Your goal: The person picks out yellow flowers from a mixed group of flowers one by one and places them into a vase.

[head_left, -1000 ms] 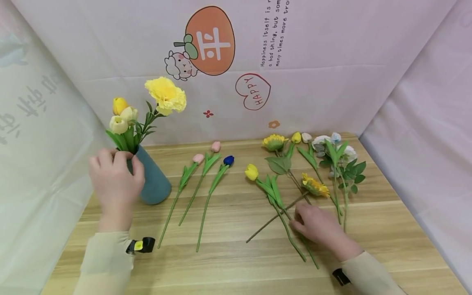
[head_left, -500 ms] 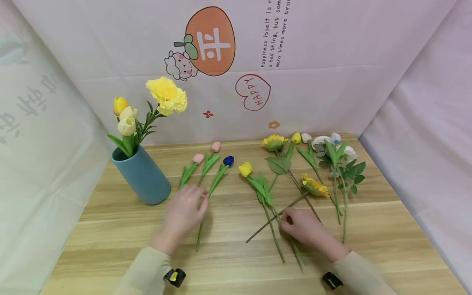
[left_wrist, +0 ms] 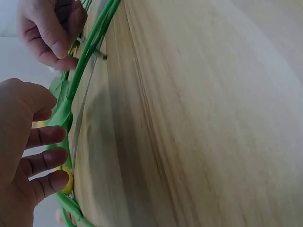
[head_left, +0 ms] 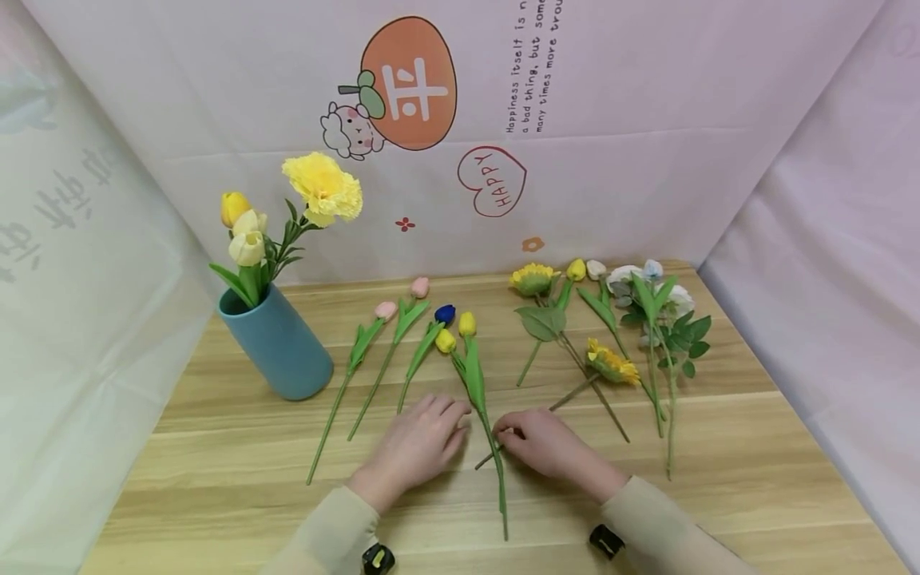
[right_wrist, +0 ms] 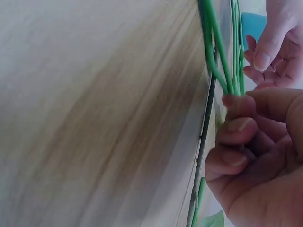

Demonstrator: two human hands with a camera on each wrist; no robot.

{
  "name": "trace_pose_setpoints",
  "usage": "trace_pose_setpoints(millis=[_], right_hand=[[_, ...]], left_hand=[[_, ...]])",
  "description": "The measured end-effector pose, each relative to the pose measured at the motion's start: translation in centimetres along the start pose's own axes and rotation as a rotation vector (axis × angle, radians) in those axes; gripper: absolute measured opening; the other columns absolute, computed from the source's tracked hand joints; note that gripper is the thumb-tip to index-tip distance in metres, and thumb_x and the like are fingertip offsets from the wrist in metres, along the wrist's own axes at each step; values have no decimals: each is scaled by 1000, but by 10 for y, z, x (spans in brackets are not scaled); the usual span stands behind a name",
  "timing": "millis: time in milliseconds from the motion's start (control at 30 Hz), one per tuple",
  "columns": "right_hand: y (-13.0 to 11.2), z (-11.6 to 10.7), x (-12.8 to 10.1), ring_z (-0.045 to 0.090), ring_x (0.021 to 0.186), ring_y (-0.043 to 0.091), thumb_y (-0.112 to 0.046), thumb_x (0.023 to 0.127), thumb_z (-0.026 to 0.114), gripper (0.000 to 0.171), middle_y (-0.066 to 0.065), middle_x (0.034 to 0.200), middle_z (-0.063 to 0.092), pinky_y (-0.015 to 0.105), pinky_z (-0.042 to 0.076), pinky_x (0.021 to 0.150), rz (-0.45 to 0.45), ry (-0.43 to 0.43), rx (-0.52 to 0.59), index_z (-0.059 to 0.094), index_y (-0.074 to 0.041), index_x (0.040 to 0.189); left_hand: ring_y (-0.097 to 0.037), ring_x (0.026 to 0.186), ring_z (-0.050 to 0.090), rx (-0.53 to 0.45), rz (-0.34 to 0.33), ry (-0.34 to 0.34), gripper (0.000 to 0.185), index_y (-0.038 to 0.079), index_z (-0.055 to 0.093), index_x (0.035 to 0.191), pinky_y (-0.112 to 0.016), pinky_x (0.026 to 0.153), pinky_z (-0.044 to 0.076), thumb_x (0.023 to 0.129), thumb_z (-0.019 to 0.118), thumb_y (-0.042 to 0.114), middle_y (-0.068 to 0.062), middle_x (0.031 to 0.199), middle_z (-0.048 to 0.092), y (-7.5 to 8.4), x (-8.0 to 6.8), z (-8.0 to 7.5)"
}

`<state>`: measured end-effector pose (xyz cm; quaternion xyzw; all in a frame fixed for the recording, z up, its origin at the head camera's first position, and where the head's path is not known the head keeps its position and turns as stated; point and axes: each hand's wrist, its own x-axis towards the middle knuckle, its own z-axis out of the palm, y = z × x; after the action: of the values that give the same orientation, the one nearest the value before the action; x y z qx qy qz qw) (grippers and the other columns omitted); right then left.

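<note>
The step in hand appears to be gathering and aligning two artificial yellow tulips with slim green stems and long green leaves (head_left: 476, 383). They lie together near the middle of the light wood-grain tabletop (head_left: 208, 511), heads toward the back edge and stem ends toward the front. The right hand (head_left: 542, 443) pinches their stems between thumb and fingertips, as the right wrist view shows. The left hand (head_left: 420, 447) is on the other side of the stems, its fingers apart and loosely bent, gripping nothing; whether a fingertip brushes the leaves I cannot tell.

Beneath the tulips runs the brown stem of a golden-yellow sunflower (head_left: 611, 363), and their heads are close by a dark-blue tulip (head_left: 445, 315). The matte blue cylindrical vase (head_left: 283, 343) stands near the tabletop's left edge, well apart from both hands.

The next move seems to call for a steady pinch on both stems together, raised cleanly so that the brown stem is not dragged and the leaves do not snag.
</note>
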<state>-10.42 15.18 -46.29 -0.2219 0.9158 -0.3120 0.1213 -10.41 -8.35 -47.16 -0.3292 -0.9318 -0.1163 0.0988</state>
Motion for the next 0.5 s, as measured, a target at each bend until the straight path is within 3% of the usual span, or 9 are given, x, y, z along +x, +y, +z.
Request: trace_pose_setpoints(millis=[167, 267, 400, 500], right_hand=[[2, 0, -1, 71, 93, 17, -9, 99, 62, 22, 4, 109, 77, 42, 58, 84, -91, -66, -36, 78, -11, 115], [4, -2, -3, 72, 106, 22, -10, 100, 62, 23, 3, 113, 77, 46, 57, 91, -99, -85, -34, 78, -12, 115], [8, -7, -6, 71, 98, 16, -13, 100, 61, 21, 0, 107, 77, 42, 58, 86, -77, -86, -46, 78, -13, 113], [13, -11, -9, 69, 91, 12, -15, 101, 60, 20, -2, 102, 76, 40, 58, 81, -68, -68, -57, 78, -13, 111]], left_hand=[[-17, 106, 64, 16, 37, 3, 32, 19, 66, 132, -34, 88, 57, 101, 65, 27, 2, 111, 66, 2, 1, 5], [-17, 103, 61, 26, 79, -23, 34, 23, 66, 136, -34, 84, 56, 102, 63, 29, 3, 107, 63, 2, 1, 9], [-16, 97, 57, 32, 121, -61, 31, 28, 69, 132, -33, 77, 52, 102, 63, 33, 4, 103, 58, 3, -1, 12], [-16, 96, 56, 28, 116, -77, 28, 28, 71, 127, -33, 78, 52, 102, 62, 36, 4, 105, 59, 3, -2, 12]])
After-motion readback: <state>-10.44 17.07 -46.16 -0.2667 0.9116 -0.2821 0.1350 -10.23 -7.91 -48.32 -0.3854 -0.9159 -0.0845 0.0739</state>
